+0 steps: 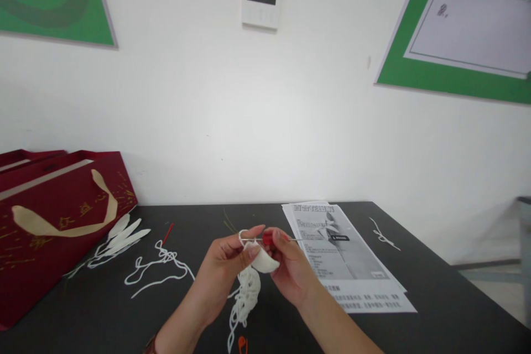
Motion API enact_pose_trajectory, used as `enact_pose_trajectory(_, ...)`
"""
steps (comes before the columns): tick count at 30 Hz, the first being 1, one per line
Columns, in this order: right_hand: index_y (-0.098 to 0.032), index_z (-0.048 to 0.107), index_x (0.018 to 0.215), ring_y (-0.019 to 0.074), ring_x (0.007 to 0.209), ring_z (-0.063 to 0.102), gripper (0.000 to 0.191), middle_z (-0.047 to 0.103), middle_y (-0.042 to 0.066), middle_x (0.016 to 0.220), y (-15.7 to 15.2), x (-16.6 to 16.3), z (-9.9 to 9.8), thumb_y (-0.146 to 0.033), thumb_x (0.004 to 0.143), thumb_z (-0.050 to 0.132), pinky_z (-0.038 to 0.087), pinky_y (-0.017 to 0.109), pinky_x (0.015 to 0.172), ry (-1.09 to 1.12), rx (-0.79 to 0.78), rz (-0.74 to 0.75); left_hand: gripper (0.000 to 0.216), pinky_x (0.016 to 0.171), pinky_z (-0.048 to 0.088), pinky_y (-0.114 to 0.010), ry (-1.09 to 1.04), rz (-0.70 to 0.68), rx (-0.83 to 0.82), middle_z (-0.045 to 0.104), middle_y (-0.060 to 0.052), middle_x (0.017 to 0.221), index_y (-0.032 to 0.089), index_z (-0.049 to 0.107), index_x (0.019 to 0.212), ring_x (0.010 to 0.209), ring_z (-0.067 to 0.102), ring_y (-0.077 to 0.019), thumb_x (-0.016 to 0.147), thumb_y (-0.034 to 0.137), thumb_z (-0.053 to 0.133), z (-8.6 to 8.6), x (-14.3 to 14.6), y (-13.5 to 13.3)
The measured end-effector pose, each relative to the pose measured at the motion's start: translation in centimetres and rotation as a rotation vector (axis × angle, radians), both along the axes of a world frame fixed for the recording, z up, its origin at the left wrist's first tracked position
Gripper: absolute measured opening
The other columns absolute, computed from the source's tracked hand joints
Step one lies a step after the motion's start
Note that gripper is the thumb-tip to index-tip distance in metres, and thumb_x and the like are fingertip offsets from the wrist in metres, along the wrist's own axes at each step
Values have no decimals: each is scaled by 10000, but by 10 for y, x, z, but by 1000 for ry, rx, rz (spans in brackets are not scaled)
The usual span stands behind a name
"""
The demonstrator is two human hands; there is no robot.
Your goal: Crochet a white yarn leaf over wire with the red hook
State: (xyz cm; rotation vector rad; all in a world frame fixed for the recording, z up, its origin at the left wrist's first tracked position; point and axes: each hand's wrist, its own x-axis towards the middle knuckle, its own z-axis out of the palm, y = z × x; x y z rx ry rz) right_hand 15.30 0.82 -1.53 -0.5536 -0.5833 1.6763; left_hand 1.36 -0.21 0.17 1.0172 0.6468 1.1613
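Observation:
Low in the middle of the head view, both hands meet above the black table. My left hand [219,261] pinches a small white crochet piece [266,261], with white yarn looped near its index finger. Close against it, my right hand [295,266] is closed on the red grip of a crochet hook [267,239]. The thin metal shaft points left to the top of the piece, and its tip is too small to make out. A loose bundle of white yarn [248,294] hangs or lies just below the fingers; I cannot tell which.
Printed sheets [352,257] lie on the black table [431,298] at right, near a yarn scrap [382,235]. White petal-shaped pieces [120,239] lie beside dark red gift bags [53,249]. A red needle [168,233] touches tangled yarn [168,257]. An orange stitch marker [243,344] is in front.

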Motion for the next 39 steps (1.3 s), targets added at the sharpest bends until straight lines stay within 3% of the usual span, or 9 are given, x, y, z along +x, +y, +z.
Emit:
enact_pose_trajectory(4,-160,705,778,70,526,554,165,660,-11,625,2,5,2,-208,655,803,422,162,521,-4,27,13,231,869,383,-287,111,103,20,731,-71,944,198,753,964,949,567,-195,741,245,713,0,-6,4)
enact_pose_trajectory(6,-154,705,799,70,562,573,155,681,2,681,0,5,2,-169,669,789,437,157,544,-3,37,17,229,818,397,-262,79,148,-21,717,-44,856,202,757,946,855,567,-160,719,221,732,1,-5,4)
enact_pose_trajectory(10,-140,705,818,79,616,597,81,684,10,708,-7,1,0,-172,747,727,464,160,574,32,59,11,502,672,414,-222,-81,101,-67,571,52,630,264,634,1182,604,504,-79,704,159,741,5,-1,1)
enact_pose_trajectory(13,-148,698,849,79,637,610,78,684,7,724,-11,0,-2,-163,772,703,481,158,589,95,40,-3,602,671,420,-212,-143,122,-51,538,58,644,288,557,1266,610,502,-72,710,137,731,6,1,0)
enact_pose_trajectory(21,-170,689,823,83,649,613,114,688,4,716,-12,1,-9,-172,727,750,510,173,606,153,-17,-37,585,685,448,-203,-109,222,77,558,44,691,304,547,1271,650,517,-78,733,148,714,-5,5,-1)
enact_pose_trajectory(31,-144,708,816,77,611,587,131,711,26,759,-17,7,-1,-200,712,763,499,181,602,-16,91,-181,763,665,442,-182,-46,276,170,514,67,671,374,330,1401,641,474,-77,766,145,685,-1,8,-3)
enact_pose_trajectory(39,-145,713,759,61,628,614,102,714,0,768,-15,3,-5,-129,682,777,508,155,609,253,-129,-103,785,695,447,-192,-77,228,153,532,61,716,384,286,1414,663,493,-79,779,123,667,-2,9,-6)
